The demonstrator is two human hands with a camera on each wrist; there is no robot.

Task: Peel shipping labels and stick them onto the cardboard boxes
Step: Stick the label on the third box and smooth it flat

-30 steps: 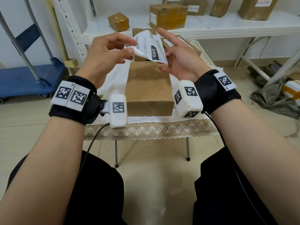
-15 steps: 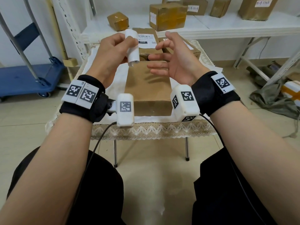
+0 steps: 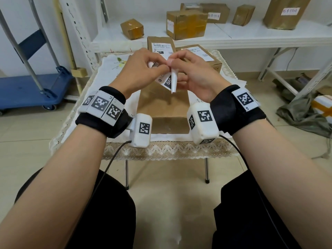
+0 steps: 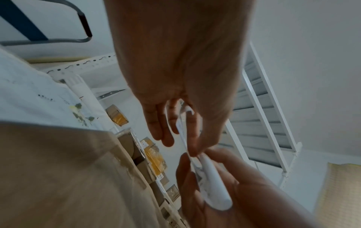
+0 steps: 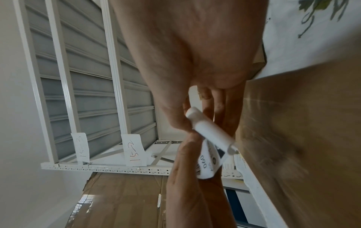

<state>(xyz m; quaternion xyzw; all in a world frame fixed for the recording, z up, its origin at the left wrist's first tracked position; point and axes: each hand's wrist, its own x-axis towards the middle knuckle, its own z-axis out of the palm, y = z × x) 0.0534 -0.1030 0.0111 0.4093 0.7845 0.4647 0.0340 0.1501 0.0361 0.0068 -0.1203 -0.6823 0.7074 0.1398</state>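
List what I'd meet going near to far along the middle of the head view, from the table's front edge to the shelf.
Lace table edge → unlabelled cardboard box → shipping label pinched between left hand and right hand → labelled box → taped box on the shelf.

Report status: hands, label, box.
Left hand and right hand both pinching curled label, mid-peel. Unlabelled box waits directly below on table. Nothing in the way.
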